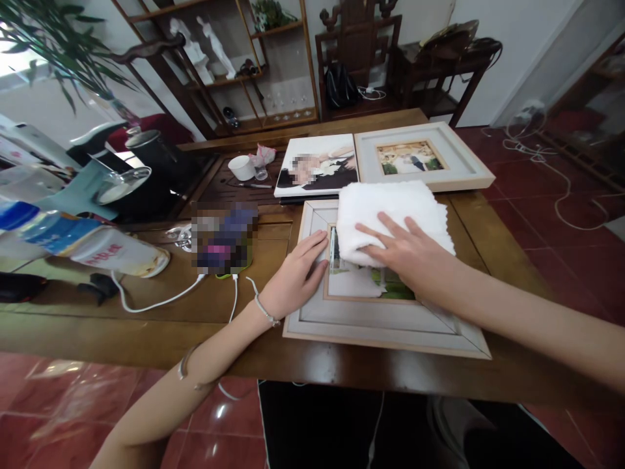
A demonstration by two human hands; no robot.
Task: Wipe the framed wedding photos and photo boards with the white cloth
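Note:
A pale picture frame (375, 319) lies flat on the wooden table, with a photo with green in it behind its inner border. Across its upper part is a folded white towel (400, 208), which hides much of the photo. My right hand (407, 251) holds the towel down on the frame, its fingers spread over the cloth and its thumb side at the towel's lower edge. My left hand (300, 273) rests on the frame's left side, open, fingers stretched out. A bracelet (263, 309) circles the left wrist.
Behind lie a photo panel (317, 166) and another framed photo (424, 156). To the left are a phone with cables (227, 241), a tilted plastic bottle (88, 241), a white cup (241, 168) and a dark pot (151, 156). The table's front edge (195, 358) runs close to me.

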